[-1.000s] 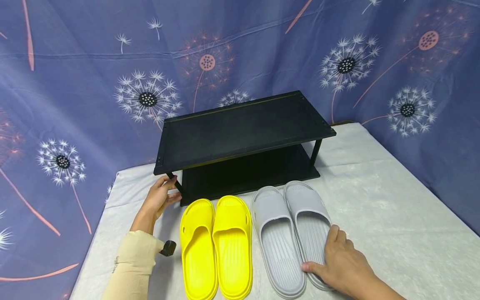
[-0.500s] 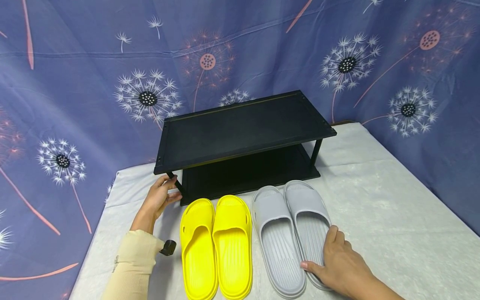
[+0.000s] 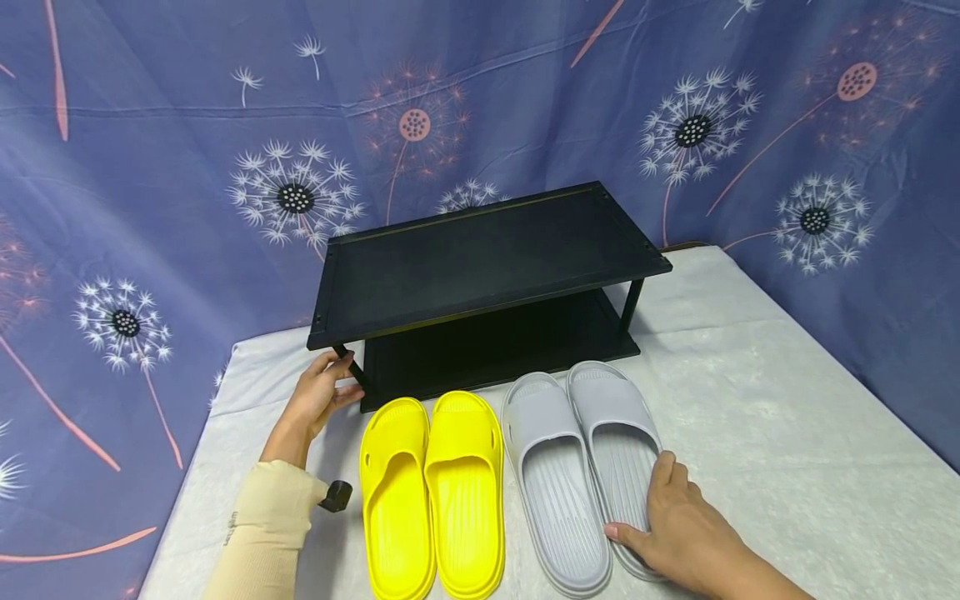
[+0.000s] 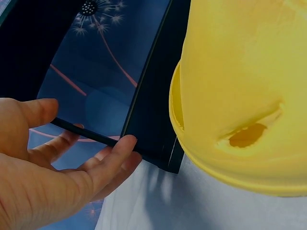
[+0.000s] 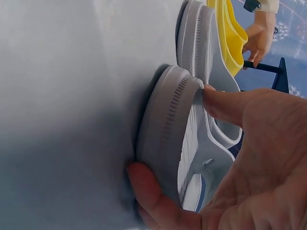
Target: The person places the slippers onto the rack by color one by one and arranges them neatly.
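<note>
Gray slipper [image 3: 624,467], heel pinched by right hand [image 3: 686,529]
Left hand [image 3: 313,397] holds the black rack [image 3: 487,258] by one post.

Beyond the left fingers [image 3: 348,395] hung a blue curtain [image 3: 525,100] printed with dandelions, continuing past the right fingers [image 3: 665,468] on their right. Beneath both spread a whitish cloth [image 3: 757,408], softly lit, shadowed beside the left fingers.

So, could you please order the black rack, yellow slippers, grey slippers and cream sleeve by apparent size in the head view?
Black rack
Yellow slippers and grey slippers: too alike to rank
Cream sleeve
</note>
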Motion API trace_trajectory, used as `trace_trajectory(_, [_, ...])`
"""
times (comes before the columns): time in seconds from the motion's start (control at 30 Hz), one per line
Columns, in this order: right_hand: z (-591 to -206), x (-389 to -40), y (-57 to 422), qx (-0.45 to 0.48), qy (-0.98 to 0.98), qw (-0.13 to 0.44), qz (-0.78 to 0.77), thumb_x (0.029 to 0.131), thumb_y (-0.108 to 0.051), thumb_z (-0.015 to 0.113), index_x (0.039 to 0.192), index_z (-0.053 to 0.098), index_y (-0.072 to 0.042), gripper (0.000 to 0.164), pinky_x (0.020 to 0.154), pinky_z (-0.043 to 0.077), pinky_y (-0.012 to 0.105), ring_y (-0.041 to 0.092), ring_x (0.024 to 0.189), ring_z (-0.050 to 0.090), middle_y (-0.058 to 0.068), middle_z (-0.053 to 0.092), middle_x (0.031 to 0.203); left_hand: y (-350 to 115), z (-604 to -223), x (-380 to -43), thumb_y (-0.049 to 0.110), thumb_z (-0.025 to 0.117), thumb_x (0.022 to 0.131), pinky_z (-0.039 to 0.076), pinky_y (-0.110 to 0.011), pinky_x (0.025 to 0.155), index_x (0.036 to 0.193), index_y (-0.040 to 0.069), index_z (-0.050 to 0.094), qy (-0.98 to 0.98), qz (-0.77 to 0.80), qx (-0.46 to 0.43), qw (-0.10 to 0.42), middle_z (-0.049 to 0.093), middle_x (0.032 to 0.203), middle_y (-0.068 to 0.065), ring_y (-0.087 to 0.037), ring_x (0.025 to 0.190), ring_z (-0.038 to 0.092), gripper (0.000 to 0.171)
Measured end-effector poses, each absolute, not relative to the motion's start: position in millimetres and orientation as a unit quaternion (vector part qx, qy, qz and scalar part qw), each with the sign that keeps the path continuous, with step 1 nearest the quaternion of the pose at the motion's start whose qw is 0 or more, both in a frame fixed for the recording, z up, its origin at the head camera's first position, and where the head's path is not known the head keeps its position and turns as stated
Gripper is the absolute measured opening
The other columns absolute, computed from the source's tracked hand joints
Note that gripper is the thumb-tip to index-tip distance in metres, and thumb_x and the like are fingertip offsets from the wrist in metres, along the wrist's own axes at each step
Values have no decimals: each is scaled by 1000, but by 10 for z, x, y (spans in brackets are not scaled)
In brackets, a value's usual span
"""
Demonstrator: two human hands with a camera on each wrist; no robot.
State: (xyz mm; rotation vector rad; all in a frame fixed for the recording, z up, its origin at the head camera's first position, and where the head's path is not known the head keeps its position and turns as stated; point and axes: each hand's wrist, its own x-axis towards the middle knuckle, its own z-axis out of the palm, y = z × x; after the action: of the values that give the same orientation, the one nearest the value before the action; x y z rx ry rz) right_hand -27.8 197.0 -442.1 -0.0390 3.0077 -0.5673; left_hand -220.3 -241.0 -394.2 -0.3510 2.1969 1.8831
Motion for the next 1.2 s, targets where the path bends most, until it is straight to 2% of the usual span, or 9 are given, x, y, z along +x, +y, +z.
trace_trajectory(0.17, [-4414, -290, 1969, -14, 981, 46, -190, 66, -60, 79, 127, 17, 25, 121, 68, 52, 55, 44, 87, 58, 41, 42, 109, -2413, -3935, -2200, 31, 48, 101, 54, -38, 91, 126, 4, 39, 748, 642, -120, 115, 34, 126, -20, -31, 95, 63, 38])
trace_trajectory(0.4, [-4411, -291, 1955, -3, 980, 58, -192, 67, -57, 79, 127, 17, 25, 120, 70, 51, 56, 46, 89, 58, 43, 41, 112, -2413, -3933, -2198, 32, 48, 101, 54, -36, 90, 120, 10, 43, 746, 644, -122, 117, 33, 128, -20, -32, 97, 61, 29])
trace_trajectory(0.67, [-4388, -320, 1940, 19, 979, 58, -194, 64, -52, 83, 126, 19, 26, 118, 69, 51, 58, 51, 93, 56, 46, 40, 113, -2406, -3936, -2195, 32, 48, 101, 53, -37, 92, 123, 7, 42, 745, 645, -122, 117, 33, 129, -21, -36, 102, 60, 34])
trace_trajectory(0.83, [-4371, -330, 1957, 30, 976, 51, -208, 60, -45, 86, 118, 25, 19, 106, 61, 50, 53, 42, 82, 58, 38, 45, 102, -2409, -3944, -2199, 32, 49, 101, 53, -37, 91, 121, 8, 42, 744, 646, -125, 116, 34, 128, -21, -36, 103, 60, 32])
trace_trajectory(0.93, [-4363, -340, 1973, 28, 975, 56, -215, 61, -46, 85, 122, 23, 21, 110, 68, 51, 55, 48, 89, 58, 43, 44, 107, -2409, -3946, -2204, 32, 48, 101, 54, -36, 90, 120, 9, 43, 742, 648, -126, 116, 34, 125, -19, -35, 100, 60, 30])
trace_trajectory(1.07, [-4349, -360, 1996, 29, 973, 69, -218, 64, -47, 83, 129, 16, 26, 119, 81, 47, 62, 58, 105, 51, 51, 37, 118, -2405, -3937, -2208, 32, 48, 101, 53, -37, 91, 118, 11, 44, 742, 648, -126, 117, 35, 123, -17, -33, 97, 61, 27])
trace_trajectory(1.2, [-4345, -386, 2019, 30, 972, 61, -224, 61, -44, 83, 123, 23, 23, 109, 72, 51, 55, 46, 88, 59, 44, 44, 109, -2401, -3917, -2205, 33, 49, 101, 53, -37, 91, 118, 12, 44, 742, 648, -123, 119, 35, 124, -17, -28, 94, 62, 27])
